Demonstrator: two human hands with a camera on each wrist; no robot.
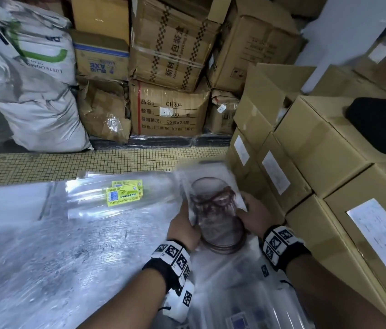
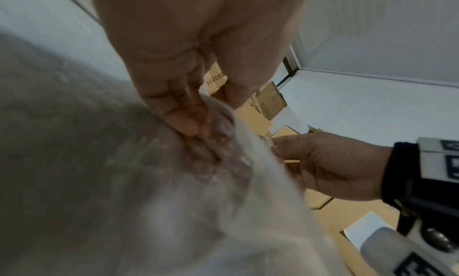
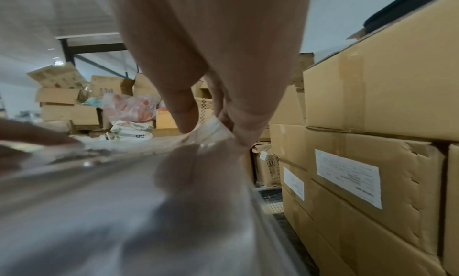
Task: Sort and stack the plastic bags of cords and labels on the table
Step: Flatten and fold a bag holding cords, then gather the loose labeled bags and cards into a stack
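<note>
The fingers point(image 2: 188, 121) of the left hand point(image 1: 182, 227) are curled and pinch the left edge of the clear bag of brown cords point(image 1: 213, 205); the thumb lies on top of the film. The fingers point(image 3: 188, 119) of the right hand point(image 1: 255, 218) do the same on the right edge, thumb over and other fingers under, as the right wrist view shows. So the bag is between the two hands, at 3 o'clock from the left fingers and at 9 o'clock from the right fingers, and both hands are equally near to it. Its long axis runs from 6 o'clock to 12 o'clock, away from the person, and the cord coil sits in the middle part. The far end seems a little raised and is blurred, so I cannot tell if it touches the surface point(image 1: 56, 257).

From the hands at about 10 o'clock lies the flat pile of clear bags with yellow labels point(image 1: 124, 193), near but apart from the held bag. Under the wrists, at 6 o'clock, are more bags point(image 1: 246, 305). At 3 o'clock stand the cardboard boxes point(image 1: 317, 148), just beside the right hand.

I judge that the next move must keep this axis when the bag is laid on its pile
</note>
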